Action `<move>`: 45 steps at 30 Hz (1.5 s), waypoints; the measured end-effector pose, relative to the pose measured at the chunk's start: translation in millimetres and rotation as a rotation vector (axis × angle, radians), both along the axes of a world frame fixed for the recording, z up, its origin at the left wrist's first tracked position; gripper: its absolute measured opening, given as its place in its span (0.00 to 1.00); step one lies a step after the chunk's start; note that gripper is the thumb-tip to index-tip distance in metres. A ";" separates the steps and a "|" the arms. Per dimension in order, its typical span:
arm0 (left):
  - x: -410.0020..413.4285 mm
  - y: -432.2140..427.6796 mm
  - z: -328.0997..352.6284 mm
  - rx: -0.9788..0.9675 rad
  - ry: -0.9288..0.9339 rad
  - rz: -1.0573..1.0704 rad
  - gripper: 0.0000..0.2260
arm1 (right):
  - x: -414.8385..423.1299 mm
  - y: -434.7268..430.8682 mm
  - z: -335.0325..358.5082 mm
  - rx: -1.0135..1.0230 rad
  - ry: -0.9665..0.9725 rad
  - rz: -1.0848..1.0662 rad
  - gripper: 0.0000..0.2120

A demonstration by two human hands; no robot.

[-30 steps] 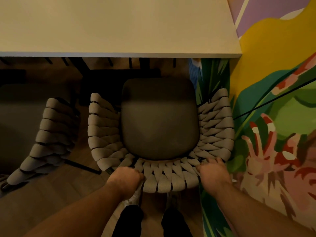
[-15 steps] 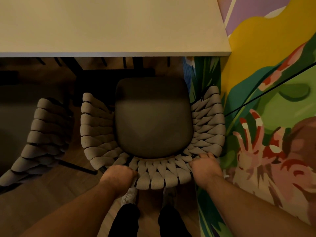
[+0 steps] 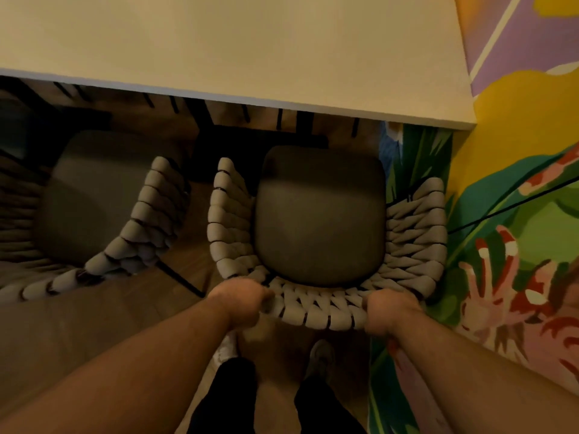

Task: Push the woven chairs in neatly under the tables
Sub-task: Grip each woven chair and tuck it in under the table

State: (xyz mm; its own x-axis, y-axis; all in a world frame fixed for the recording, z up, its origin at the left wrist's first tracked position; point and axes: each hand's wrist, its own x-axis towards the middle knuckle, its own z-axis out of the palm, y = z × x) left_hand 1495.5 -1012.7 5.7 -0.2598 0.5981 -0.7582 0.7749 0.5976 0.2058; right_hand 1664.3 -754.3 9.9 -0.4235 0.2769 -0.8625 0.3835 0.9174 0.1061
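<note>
A woven chair [image 3: 407, 245] with a dark seat cushion [image 3: 319, 217] stands in front of me, its seat front close to the near edge of the beige table [image 3: 238, 42]. My left hand [image 3: 242, 300] grips the left end of the woven backrest top. My right hand [image 3: 388, 311] grips the right end of that backrest. A second woven chair [image 3: 147, 227] stands to the left, its seat partly under the same table.
A painted mural wall [image 3: 513, 233] runs close along the right side of the chair. Dark table legs [image 3: 300, 123] show under the tabletop. My feet [image 3: 318, 355] stand on the wooden floor just behind the chair.
The view has swung left and tilted, so more of the left chair shows. Both hands stay on the backrest, and the chair's place against the table looks about the same.
</note>
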 end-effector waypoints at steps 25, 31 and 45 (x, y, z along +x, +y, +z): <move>-273.2 -441.3 64.4 -0.095 0.316 0.316 0.54 | -304.7 -374.5 73.3 -0.143 0.495 0.084 0.33; -315.6 -500.5 36.8 -0.156 0.280 0.349 0.61 | -364.1 -421.7 55.3 -0.166 0.478 0.173 0.34; -429.9 -596.1 -10.9 -0.196 0.160 -0.115 0.51 | -436.9 -587.8 -1.8 -0.268 0.203 0.116 0.48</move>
